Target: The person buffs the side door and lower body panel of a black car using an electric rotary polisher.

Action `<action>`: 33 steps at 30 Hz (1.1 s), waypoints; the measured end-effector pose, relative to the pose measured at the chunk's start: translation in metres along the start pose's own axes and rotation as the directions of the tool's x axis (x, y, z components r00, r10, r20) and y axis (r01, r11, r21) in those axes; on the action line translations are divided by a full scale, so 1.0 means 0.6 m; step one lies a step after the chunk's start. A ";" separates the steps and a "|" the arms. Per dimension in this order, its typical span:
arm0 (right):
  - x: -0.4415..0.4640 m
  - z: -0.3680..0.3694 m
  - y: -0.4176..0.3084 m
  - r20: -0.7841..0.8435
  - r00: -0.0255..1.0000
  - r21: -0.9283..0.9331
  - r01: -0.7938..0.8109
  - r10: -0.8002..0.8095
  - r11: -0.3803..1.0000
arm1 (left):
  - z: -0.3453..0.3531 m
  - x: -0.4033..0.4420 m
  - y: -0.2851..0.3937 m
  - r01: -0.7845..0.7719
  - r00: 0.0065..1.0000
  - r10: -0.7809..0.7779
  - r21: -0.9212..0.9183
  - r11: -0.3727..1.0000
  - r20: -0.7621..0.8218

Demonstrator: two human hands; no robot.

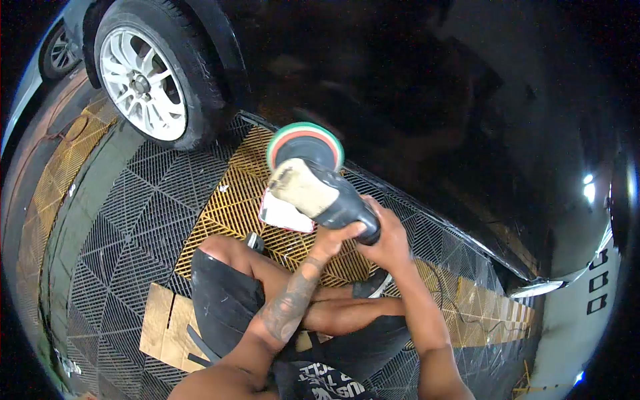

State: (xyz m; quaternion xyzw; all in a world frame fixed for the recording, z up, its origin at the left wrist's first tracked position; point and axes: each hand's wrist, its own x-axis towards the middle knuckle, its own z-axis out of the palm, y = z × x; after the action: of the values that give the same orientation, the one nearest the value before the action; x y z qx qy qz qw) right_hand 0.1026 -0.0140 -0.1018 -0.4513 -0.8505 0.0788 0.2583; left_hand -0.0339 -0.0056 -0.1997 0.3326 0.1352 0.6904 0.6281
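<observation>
A car polisher (340,203) with a black body and a worn cream-coloured cover is in both my hands. My left hand (335,240) closes on the underside of its rear grip, and my right hand (390,237) wraps around the other side of that grip. At the polisher's head is a round pad (337,143) with green, white and orange-red layers. It lies at the lower side of a glossy black car (413,120); whether it touches the paint, I cannot tell. Partly behind the tool, a white red-edged cloth (285,215) lies on the floor.
A wheel (143,83) with white spokes stands at upper left, another car (33,73) beyond it. Black and yellow grid tiles (147,200) cover the floor. Flattened cardboard (167,327) lies by my crossed legs. A thin cord (460,313) runs along the floor at right.
</observation>
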 end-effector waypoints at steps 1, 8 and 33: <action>0.008 0.005 -0.006 0.045 0.998 -0.008 -0.039 0.039 0.999 | -0.019 0.005 -0.004 -0.005 1.000 0.005 -0.065 0.998 -0.001; -0.011 -0.009 0.000 0.031 0.997 -0.046 -0.067 0.068 0.997 | -0.012 -0.003 -0.019 0.040 0.999 -0.041 -0.046 0.998 -0.015; 0.097 0.053 -0.108 0.181 0.983 -0.167 0.057 -0.027 0.984 | -0.082 0.025 0.103 -0.136 0.989 0.102 -0.365 0.921 -0.110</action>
State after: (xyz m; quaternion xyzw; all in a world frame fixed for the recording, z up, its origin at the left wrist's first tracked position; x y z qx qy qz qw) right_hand 0.0126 -0.0014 -0.0841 -0.4448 -0.8832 0.0401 0.1431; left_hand -0.1129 0.0095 -0.1943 0.1843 0.0092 0.7544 0.6300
